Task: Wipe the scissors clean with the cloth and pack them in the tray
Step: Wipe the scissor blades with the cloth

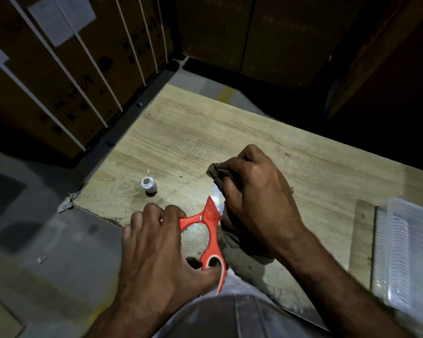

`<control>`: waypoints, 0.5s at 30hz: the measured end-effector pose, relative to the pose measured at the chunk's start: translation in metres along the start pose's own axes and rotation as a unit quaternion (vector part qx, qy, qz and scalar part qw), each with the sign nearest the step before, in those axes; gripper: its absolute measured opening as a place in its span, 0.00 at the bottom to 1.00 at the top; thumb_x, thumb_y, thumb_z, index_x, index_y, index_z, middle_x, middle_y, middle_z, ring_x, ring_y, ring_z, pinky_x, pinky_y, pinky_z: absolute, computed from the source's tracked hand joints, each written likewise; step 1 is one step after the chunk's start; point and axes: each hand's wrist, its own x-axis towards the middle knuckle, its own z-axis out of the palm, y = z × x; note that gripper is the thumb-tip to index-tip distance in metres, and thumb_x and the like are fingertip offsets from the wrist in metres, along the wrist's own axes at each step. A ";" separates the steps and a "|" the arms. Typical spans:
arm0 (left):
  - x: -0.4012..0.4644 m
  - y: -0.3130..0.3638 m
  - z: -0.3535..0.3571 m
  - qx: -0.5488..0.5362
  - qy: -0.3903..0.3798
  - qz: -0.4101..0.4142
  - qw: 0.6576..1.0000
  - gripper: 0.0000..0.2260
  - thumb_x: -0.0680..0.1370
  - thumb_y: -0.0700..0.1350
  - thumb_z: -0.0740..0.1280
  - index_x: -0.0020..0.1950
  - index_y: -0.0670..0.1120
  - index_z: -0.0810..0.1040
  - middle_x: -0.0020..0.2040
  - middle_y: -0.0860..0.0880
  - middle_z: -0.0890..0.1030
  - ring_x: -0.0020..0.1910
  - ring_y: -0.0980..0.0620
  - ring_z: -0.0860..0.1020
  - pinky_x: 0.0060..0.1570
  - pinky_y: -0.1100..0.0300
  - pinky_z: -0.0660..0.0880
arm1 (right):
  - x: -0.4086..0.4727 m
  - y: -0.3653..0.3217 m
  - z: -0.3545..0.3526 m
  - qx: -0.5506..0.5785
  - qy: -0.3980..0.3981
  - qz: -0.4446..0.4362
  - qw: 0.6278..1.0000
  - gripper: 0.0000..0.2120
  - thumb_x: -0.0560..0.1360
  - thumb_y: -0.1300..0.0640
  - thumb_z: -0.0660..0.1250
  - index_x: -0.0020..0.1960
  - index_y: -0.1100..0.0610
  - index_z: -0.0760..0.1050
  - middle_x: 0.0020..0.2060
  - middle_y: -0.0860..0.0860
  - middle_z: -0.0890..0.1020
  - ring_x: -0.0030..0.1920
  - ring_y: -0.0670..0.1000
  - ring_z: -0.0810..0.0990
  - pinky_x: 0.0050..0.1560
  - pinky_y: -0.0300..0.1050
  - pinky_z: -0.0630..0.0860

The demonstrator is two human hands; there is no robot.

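Observation:
Orange-handled scissors (210, 225) lie over the near edge of a wooden table (193, 135). My left hand (161, 250) grips their handles, fingers wrapped around the loops. A dark grey cloth (216, 173) is bunched in my right hand (254, 198), which closes it around the blades; only a short shiny piece of blade shows beside the pivot. More of the cloth hangs below my right wrist. A clear ribbed plastic tray (405, 254) rests at the table's right end, apart from both hands.
A small white bottle (149, 185) with a thin stick in its top stands left of the scissors. Strapped cardboard boxes (59, 76) stack up at the back left. The floor to the left is grey concrete with a scrap of paper (66, 203).

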 end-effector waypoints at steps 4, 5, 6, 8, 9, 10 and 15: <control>0.001 0.002 0.000 0.008 -0.008 0.000 1.000 0.33 0.55 0.73 0.67 0.50 0.55 0.68 0.47 0.51 0.66 0.48 0.48 0.66 0.51 0.51 0.67 | 0.014 0.011 -0.005 0.000 -0.006 0.031 0.999 0.10 0.78 0.54 0.65 0.53 0.51 0.85 0.44 0.49 0.75 0.43 0.50 0.76 0.41 0.44 0.68; 0.002 0.002 -0.001 0.007 -0.005 -0.001 1.000 0.33 0.54 0.73 0.67 0.50 0.54 0.67 0.47 0.51 0.65 0.48 0.48 0.66 0.51 0.51 0.67 | 0.019 0.014 -0.007 -0.004 -0.002 0.040 0.999 0.10 0.77 0.54 0.65 0.53 0.51 0.85 0.43 0.49 0.75 0.44 0.51 0.76 0.42 0.45 0.69; 0.002 0.002 -0.001 0.008 -0.001 -0.001 1.000 0.33 0.54 0.73 0.67 0.50 0.54 0.67 0.47 0.51 0.65 0.48 0.47 0.66 0.51 0.50 0.68 | 0.024 0.017 -0.010 -0.002 0.004 0.051 0.999 0.10 0.76 0.54 0.65 0.52 0.51 0.85 0.43 0.50 0.76 0.45 0.52 0.77 0.42 0.45 0.71; 0.002 0.003 -0.002 0.013 -0.002 0.001 1.000 0.33 0.54 0.73 0.66 0.50 0.54 0.66 0.47 0.50 0.65 0.48 0.47 0.65 0.52 0.50 0.68 | 0.033 0.025 -0.015 0.002 0.015 0.070 0.997 0.11 0.75 0.53 0.65 0.50 0.51 0.86 0.43 0.51 0.79 0.46 0.53 0.79 0.44 0.48 0.76; 0.002 0.003 -0.002 0.013 -0.005 0.001 1.000 0.33 0.54 0.73 0.66 0.50 0.54 0.66 0.47 0.50 0.64 0.48 0.47 0.65 0.52 0.50 0.68 | 0.037 0.030 -0.018 0.003 0.022 0.078 0.997 0.11 0.75 0.52 0.65 0.50 0.51 0.86 0.44 0.51 0.81 0.46 0.53 0.80 0.46 0.49 0.78; 0.002 0.002 -0.002 0.011 -0.006 0.001 1.000 0.33 0.54 0.73 0.65 0.49 0.54 0.66 0.47 0.50 0.64 0.48 0.47 0.65 0.53 0.50 0.68 | 0.039 0.034 -0.021 0.008 0.032 0.086 0.996 0.12 0.74 0.52 0.65 0.50 0.50 0.86 0.45 0.51 0.83 0.47 0.52 0.81 0.48 0.50 0.79; 0.006 0.000 -0.007 0.009 -0.035 -0.030 0.999 0.35 0.53 0.74 0.61 0.52 0.56 0.65 0.50 0.51 0.63 0.51 0.50 0.63 0.54 0.54 0.63 | 0.010 0.034 -0.043 0.048 0.114 0.068 0.990 0.10 0.77 0.56 0.68 0.56 0.50 0.85 0.45 0.50 0.80 0.49 0.49 0.79 0.50 0.44 0.75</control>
